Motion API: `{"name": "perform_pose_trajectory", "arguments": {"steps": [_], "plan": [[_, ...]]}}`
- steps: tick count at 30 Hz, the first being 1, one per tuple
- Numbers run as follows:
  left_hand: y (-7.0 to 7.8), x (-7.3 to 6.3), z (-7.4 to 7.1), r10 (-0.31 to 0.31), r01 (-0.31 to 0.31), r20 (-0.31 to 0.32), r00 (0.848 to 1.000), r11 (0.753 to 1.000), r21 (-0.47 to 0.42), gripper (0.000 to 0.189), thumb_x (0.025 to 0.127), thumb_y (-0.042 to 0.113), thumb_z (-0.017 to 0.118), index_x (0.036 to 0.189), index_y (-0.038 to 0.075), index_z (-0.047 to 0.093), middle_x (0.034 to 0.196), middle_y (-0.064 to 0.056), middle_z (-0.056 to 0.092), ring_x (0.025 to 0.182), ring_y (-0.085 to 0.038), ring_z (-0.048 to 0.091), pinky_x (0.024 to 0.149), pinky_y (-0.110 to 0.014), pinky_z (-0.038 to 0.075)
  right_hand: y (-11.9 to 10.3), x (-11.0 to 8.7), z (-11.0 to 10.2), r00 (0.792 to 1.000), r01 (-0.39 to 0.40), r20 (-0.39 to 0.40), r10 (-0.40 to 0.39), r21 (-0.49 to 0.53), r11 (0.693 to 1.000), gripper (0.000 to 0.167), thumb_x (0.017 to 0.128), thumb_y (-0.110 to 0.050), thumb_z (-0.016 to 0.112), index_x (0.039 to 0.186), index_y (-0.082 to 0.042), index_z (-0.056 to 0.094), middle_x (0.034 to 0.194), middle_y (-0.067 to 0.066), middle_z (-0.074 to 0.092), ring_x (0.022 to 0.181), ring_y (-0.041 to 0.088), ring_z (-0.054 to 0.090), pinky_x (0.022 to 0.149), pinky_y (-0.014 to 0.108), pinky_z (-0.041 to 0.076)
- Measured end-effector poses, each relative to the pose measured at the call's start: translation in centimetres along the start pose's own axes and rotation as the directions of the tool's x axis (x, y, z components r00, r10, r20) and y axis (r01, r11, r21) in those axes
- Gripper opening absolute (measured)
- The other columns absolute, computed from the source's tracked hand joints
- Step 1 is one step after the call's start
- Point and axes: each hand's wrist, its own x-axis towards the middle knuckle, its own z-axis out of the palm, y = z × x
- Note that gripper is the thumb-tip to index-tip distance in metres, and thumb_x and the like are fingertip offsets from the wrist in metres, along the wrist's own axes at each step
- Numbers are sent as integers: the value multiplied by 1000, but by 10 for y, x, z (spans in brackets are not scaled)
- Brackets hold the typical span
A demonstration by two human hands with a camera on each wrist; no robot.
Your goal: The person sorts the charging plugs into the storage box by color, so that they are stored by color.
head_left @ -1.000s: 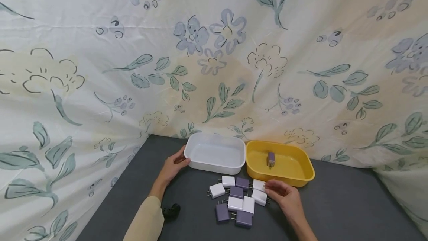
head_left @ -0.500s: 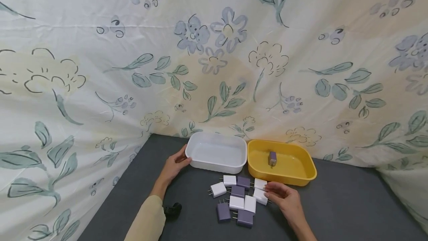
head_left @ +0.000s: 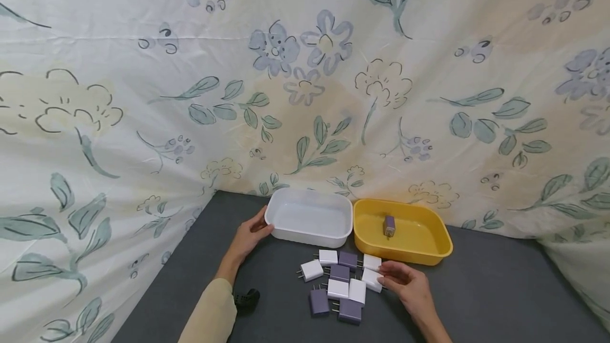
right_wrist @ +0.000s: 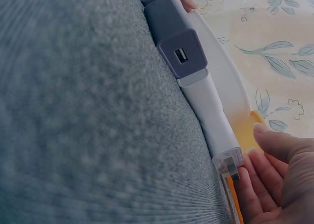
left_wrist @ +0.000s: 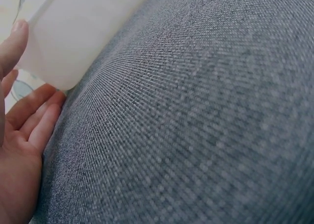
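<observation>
Head view: soft, even light; drapery (head_left: pixel 305 120) clearly legible, shadows faint. Both wrist views: dimmer, the desk (left_wrist: pixel 171 111) showing moiré-like banding and blurring in places. Left wrist: white tray (left_wrist: pixel 73 37) washes out, detail lost.

We've got a wht tray (head_left: pixel 308 219), a yel. tray (head_left: pixel 416 234), plain wht chargers (head_left: pixel 312 270) & grey-purple chargers (head_left: pixel 350 311). Tabletop (head_left: pixel 495 295): dk grey w/ lighter flecks. Our curtain (head_left: pixel 286 147): off-wht, beige patches, bl. & pale-yel. florals, blue-grn leaves, dk outlines. Sleeve (head_left: pixel 209 311): plain cream.
</observation>
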Motion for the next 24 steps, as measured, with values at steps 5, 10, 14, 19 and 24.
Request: {"name": "perform_pose_trajectory", "arguments": {"steps": [5, 10, 14, 19, 24], "plan": [[-1, -1, 0, -11, 11, 1, 1000, 1000, 1, 75, 85, 42, 74, 150, 27, 40, 148, -2, 49, 132, -24, 53, 106, -41, 46, -2, -2, -1, 1000, -6, 15, 6, -9, 1000, 44, 69, -5, 86, 110, 2, 70, 105, 17, 73, 86, 6, 70, 75, 18, 56], [-1, -1, 0, -13, 13, 2, 1000, 1000, 13, 79, 84, 45, 73, 151, 24, 37, 149, -2, 48, 133, -25, 52, 107, -43, 45, -1, -2, -1, 999, -11, 31, 12, -27, 1000, 45, 68, -5, 87, 110, 1, 70, 105, 16, 73, 87, 3, 69, 76, 17, 56], [-1, -1, 1, -6, 6, -2, 1000, 1000, 14, 75, 86, 41, 73, 151, 25, 38, 148, -2, 50, 132, -25, 53, 106, -43, 46, 0, -1, -2, 999, -5, 45, 8, -53, 999, 44, 67, -3, 87, 109, 1, 71, 105, 16, 73, 86, 1, 68, 76, 17, 56], [-1, 0, 1, 2, -2, -6, 1000, 1000, 8, 71, 86, 38, 73, 149, 29, 40, 146, -2, 52, 130, -25, 54, 105, -44, 47, 2, 0, -1, 998, 14, 56, -10, -71, 997, 44, 67, -2, 86, 108, 0, 71, 105, 16, 74, 86, 0, 68, 76, 16, 56], [-1, 0, 1, -5, 6, -14, 1000, 1000, 10, 72, 85, 41, 73, 149, 30, 41, 145, -2, 53, 130, -24, 54, 105, -43, 47, 2, 0, 0, 998, 7, 59, -1, -105, 994, 44, 66, -3, 87, 108, -1, 71, 106, 15, 74, 86, 1, 68, 75, 16, 56]]}}
